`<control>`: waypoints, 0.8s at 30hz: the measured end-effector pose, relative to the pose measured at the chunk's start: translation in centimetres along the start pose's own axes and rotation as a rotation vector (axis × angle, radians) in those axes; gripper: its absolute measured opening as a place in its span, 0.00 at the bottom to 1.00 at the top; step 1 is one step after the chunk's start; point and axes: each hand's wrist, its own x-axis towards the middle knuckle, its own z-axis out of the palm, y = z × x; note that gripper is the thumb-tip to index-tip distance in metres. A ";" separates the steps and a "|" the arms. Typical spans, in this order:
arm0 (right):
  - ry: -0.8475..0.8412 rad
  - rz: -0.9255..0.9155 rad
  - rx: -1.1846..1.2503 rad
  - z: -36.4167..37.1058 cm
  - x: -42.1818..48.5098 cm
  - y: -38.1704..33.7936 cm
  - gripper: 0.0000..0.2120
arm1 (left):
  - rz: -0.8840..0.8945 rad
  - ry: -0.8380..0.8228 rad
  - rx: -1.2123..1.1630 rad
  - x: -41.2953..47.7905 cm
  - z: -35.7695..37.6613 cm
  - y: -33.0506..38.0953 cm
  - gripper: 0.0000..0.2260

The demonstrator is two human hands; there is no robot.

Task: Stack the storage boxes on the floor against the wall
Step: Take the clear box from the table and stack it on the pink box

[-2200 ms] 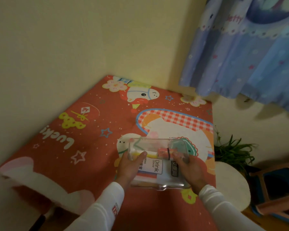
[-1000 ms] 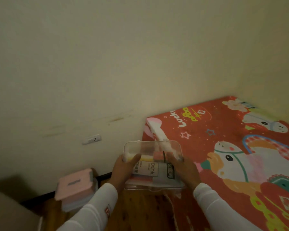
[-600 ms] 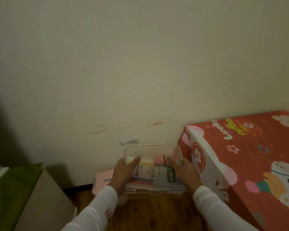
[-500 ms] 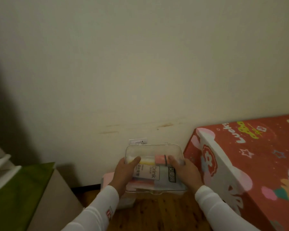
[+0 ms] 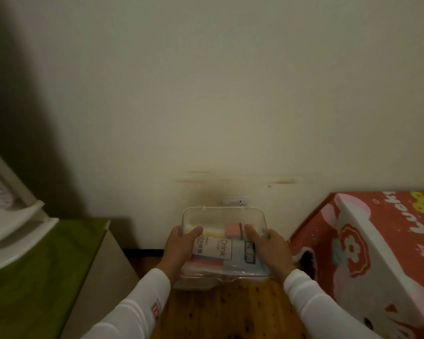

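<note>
A clear plastic box (image 5: 222,217) is in the lower centre of the frame, close to the wall (image 5: 206,94) and over the wooden floor (image 5: 227,313). The left hand (image 5: 179,252) and right hand (image 5: 272,250) each clamp one side of it, thumbs curled over the lid. A red bed (image 5: 377,245) fills the lower right.

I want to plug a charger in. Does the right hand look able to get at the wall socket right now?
Probably not: the right hand and the left hand both hold the clear box, which is right in front of the wall socket, hiding its lower edge.
</note>
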 end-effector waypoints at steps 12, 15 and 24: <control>-0.112 0.033 0.048 6.1 14.8 -1.2 0.22 | -0.068 0.046 -0.076 12.0 1.2 2.5 0.14; -0.178 0.091 0.054 8.0 17.5 -0.8 0.25 | -0.127 0.070 -0.105 14.9 0.9 2.1 0.12; -0.158 0.217 0.037 13.1 21.1 1.3 0.24 | -0.239 0.039 -0.024 22.1 -1.0 -2.3 0.17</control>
